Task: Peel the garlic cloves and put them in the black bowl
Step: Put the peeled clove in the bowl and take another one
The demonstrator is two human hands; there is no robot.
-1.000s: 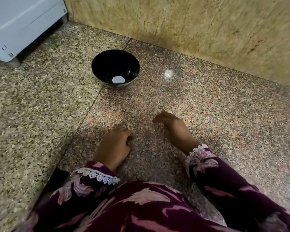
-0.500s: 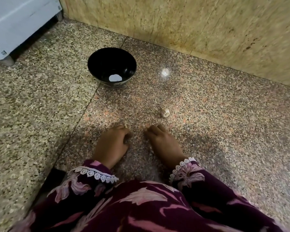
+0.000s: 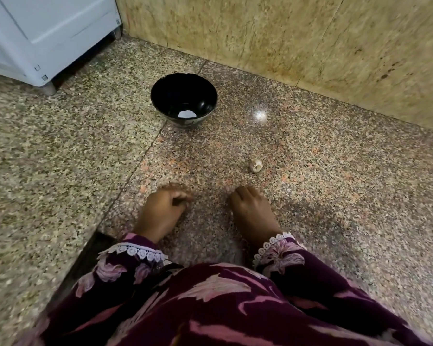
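A black bowl (image 3: 183,99) stands on the speckled stone floor ahead of me, with a small white patch at its bottom. One small unpeeled garlic clove (image 3: 256,165) lies on the floor, to the right of the bowl and nearer to me. My right hand (image 3: 253,212) rests flat on the floor just short of the clove, with its fingers straight and not touching it. My left hand (image 3: 161,211) rests on the floor with its fingers curled in. Nothing shows inside it.
A white appliance (image 3: 48,33) on short feet stands at the back left. A tan stone wall (image 3: 298,38) runs along the back. My lap in dark purple flowered cloth (image 3: 210,303) fills the bottom of the view.
My right hand has drawn back towards me from where it hovered a second ago, and the garlic clove now lies uncovered there. The left hand has stayed put.
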